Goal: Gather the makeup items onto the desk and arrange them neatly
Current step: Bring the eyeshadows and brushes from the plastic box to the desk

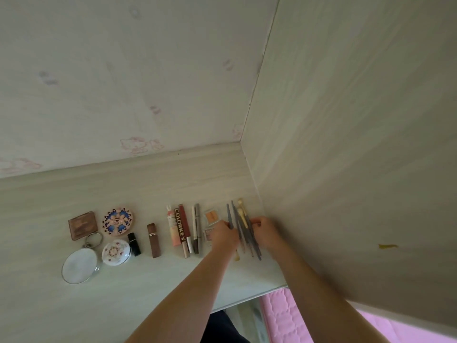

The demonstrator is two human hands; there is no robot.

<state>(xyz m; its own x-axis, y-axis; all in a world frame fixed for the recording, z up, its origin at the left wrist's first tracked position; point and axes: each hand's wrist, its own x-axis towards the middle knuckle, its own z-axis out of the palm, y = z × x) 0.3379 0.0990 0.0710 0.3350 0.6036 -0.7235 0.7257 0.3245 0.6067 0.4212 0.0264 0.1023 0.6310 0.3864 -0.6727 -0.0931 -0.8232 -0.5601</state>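
The makeup lay in a row along the desk [123, 305], well back from its front edge. At the right end, both hands bracketed the brushes [243, 231], a loose fan of thin handles just beside the side panel [346, 144]. The left hand [223, 235] had its fingertips curled against the leftmost grey handle; the right hand [264, 232] pinched the bundle from the other side. Little room remained between the right hand and the panel.

Leftward sat two small blush pans [211, 225], a tight group of tubes and pencils [184, 230], a brown lipstick [153, 240], a black lipstick [134, 244], two round compacts [118, 222], a brown palette [82, 225] and a mirror [79, 266]. Bare desktop stretched wide in front of the row, down to the near edge.
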